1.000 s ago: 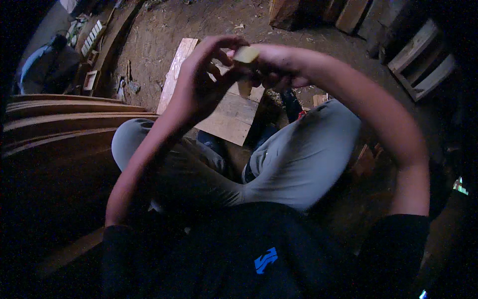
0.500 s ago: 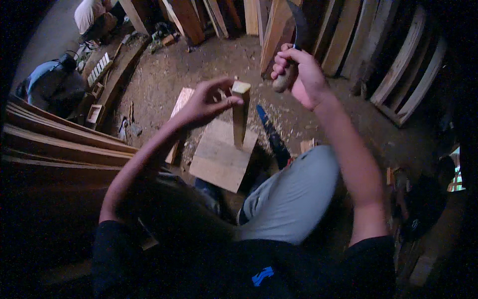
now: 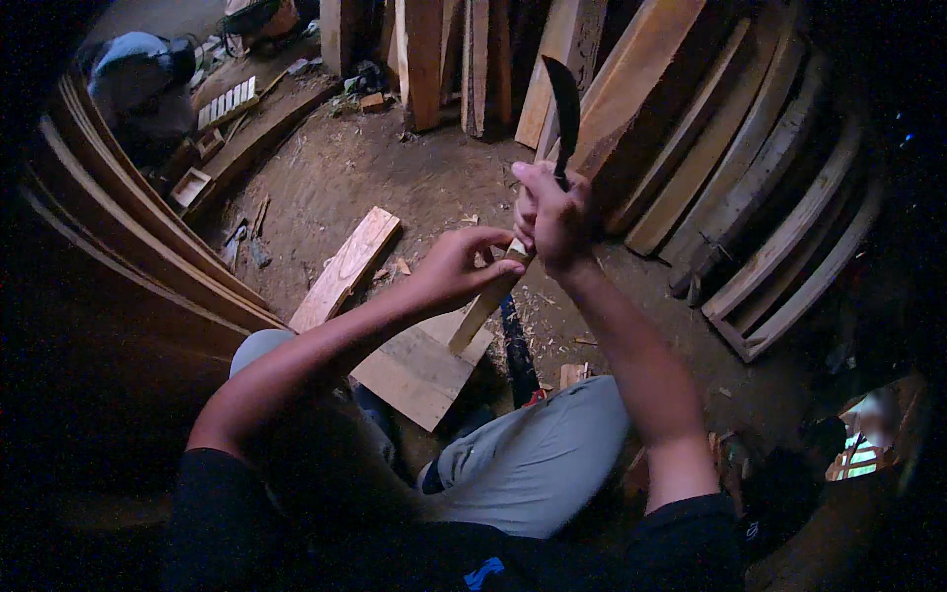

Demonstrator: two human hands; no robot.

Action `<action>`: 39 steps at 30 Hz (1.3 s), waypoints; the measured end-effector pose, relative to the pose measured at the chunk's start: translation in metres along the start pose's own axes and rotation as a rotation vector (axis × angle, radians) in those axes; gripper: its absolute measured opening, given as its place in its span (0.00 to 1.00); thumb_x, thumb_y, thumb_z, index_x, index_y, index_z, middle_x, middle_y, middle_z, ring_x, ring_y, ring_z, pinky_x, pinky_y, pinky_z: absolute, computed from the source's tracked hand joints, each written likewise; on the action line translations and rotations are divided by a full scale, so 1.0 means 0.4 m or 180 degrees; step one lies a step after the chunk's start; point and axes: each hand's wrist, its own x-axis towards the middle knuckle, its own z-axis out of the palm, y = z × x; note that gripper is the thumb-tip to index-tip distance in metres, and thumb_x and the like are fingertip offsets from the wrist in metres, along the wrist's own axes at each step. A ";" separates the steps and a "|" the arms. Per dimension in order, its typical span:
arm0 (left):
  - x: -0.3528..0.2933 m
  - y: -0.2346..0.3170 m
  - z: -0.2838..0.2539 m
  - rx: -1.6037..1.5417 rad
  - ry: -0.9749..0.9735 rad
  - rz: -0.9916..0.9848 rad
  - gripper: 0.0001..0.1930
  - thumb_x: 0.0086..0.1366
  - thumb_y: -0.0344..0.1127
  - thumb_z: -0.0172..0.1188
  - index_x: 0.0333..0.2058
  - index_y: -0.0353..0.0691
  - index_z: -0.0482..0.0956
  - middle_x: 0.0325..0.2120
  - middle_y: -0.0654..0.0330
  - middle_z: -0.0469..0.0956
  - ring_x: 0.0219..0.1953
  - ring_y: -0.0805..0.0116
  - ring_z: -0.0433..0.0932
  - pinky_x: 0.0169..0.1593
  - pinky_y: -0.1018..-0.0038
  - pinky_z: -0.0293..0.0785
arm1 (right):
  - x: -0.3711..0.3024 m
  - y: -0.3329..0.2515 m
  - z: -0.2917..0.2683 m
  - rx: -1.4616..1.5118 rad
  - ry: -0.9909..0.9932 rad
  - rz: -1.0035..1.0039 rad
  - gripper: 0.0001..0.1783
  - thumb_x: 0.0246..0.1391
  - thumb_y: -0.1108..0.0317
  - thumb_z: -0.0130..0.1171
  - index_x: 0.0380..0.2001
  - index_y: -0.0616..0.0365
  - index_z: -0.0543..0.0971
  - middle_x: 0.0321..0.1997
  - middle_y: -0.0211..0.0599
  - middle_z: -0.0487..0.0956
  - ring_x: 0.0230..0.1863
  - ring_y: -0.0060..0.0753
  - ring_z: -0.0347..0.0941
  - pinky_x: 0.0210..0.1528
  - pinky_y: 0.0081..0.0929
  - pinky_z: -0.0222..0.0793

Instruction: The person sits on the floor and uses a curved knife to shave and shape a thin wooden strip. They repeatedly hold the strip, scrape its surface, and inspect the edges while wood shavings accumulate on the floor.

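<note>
My right hand [image 3: 554, 219] is wrapped round the handle of a curved knife [image 3: 565, 111], its dark blade pointing up and away from me. That hand is right beside the top end of a squared wooden stick [image 3: 479, 318]. Thumb and fingers of my left hand [image 3: 462, 264] grip the stick near its top. The stick leans to the right, its lower end resting on a flat wooden block [image 3: 406, 373] between my legs. My right fist partly hides the stick's top.
A short plank [image 3: 347, 264] lies left of the block. Wood shavings and a long dark blade-like strip [image 3: 515, 347] lie to the right. Boards [image 3: 691, 192] lean at the far right; stacked boards [image 3: 148, 212] stand left. Another person [image 3: 138, 84] crouches far left.
My right hand has come down and left with the knife, close to the stick's top. The stick, nearly upright before, now tilts right. The whole view has shifted.
</note>
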 end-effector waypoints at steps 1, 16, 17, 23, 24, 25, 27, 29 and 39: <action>-0.001 -0.011 0.003 0.0027 0.0022 -0.0016 0.16 0.59 0.40 0.64 0.44 0.40 0.78 0.31 0.64 0.80 0.29 0.78 0.73 0.32 0.77 0.69 | 0.000 -0.005 -0.003 0.0095 0.0112 0.0087 0.16 0.53 0.63 0.55 0.15 0.51 0.65 0.07 0.22 0.58 0.07 0.20 0.55 0.11 0.24 0.51; -0.005 -0.010 0.005 -0.0117 0.0036 -0.0046 0.20 0.56 0.45 0.67 0.43 0.41 0.79 0.30 0.61 0.79 0.26 0.75 0.72 0.30 0.75 0.69 | -0.009 -0.004 0.002 0.0479 -0.0075 0.0372 0.16 0.54 0.57 0.51 0.19 0.50 0.61 0.10 0.21 0.51 0.07 0.23 0.49 0.11 0.27 0.49; -0.005 0.003 0.002 -0.0210 -0.0231 -0.0240 0.20 0.56 0.46 0.66 0.43 0.41 0.78 0.29 0.61 0.79 0.26 0.75 0.72 0.30 0.76 0.69 | -0.013 -0.004 -0.006 0.0269 -0.0057 0.0445 0.18 0.53 0.57 0.52 0.16 0.48 0.61 0.09 0.21 0.51 0.08 0.24 0.48 0.11 0.27 0.49; -0.010 -0.030 -0.003 -0.0227 -0.0167 -0.0121 0.21 0.54 0.44 0.67 0.42 0.37 0.77 0.34 0.57 0.80 0.31 0.70 0.76 0.36 0.72 0.73 | 0.063 -0.037 -0.146 0.1757 0.0319 0.0457 0.21 0.54 0.63 0.52 0.12 0.44 0.56 0.09 0.18 0.51 0.09 0.16 0.45 0.13 0.20 0.46; -0.006 -0.022 -0.003 -0.0136 -0.0253 -0.0143 0.22 0.54 0.44 0.68 0.43 0.36 0.77 0.34 0.56 0.80 0.33 0.69 0.76 0.37 0.71 0.74 | 0.067 -0.014 -0.183 0.1737 0.0505 0.0583 0.21 0.53 0.63 0.52 0.12 0.44 0.56 0.09 0.18 0.51 0.09 0.16 0.45 0.13 0.20 0.46; -0.011 -0.019 -0.005 -0.0185 -0.0250 -0.0076 0.23 0.53 0.44 0.68 0.44 0.36 0.76 0.35 0.56 0.80 0.34 0.69 0.77 0.39 0.71 0.74 | 0.072 0.023 -0.209 0.1725 0.0659 0.0717 0.21 0.53 0.64 0.53 0.12 0.44 0.56 0.09 0.17 0.52 0.09 0.16 0.45 0.13 0.19 0.46; -0.018 -0.020 -0.003 -0.0288 -0.0254 0.0048 0.25 0.52 0.43 0.70 0.45 0.35 0.75 0.36 0.55 0.80 0.37 0.69 0.78 0.42 0.71 0.74 | 0.065 0.110 -0.249 0.1765 0.0971 0.1156 0.21 0.52 0.65 0.54 0.12 0.43 0.57 0.09 0.17 0.53 0.09 0.15 0.47 0.14 0.18 0.47; -0.023 -0.020 -0.013 -0.0363 -0.0433 -0.0031 0.26 0.51 0.40 0.70 0.46 0.35 0.74 0.37 0.56 0.79 0.40 0.68 0.78 0.45 0.71 0.73 | 0.057 0.222 -0.296 0.1868 0.0965 0.1600 0.21 0.52 0.66 0.54 0.12 0.43 0.57 0.09 0.17 0.54 0.09 0.15 0.48 0.14 0.18 0.48; -0.027 -0.047 -0.072 -0.0707 -0.0310 -0.0602 0.27 0.52 0.29 0.69 0.50 0.32 0.70 0.44 0.57 0.77 0.48 0.68 0.75 0.52 0.70 0.72 | 0.017 0.415 -0.342 0.2462 0.1153 0.2148 0.21 0.52 0.67 0.54 0.12 0.44 0.57 0.09 0.17 0.57 0.10 0.13 0.52 0.15 0.16 0.52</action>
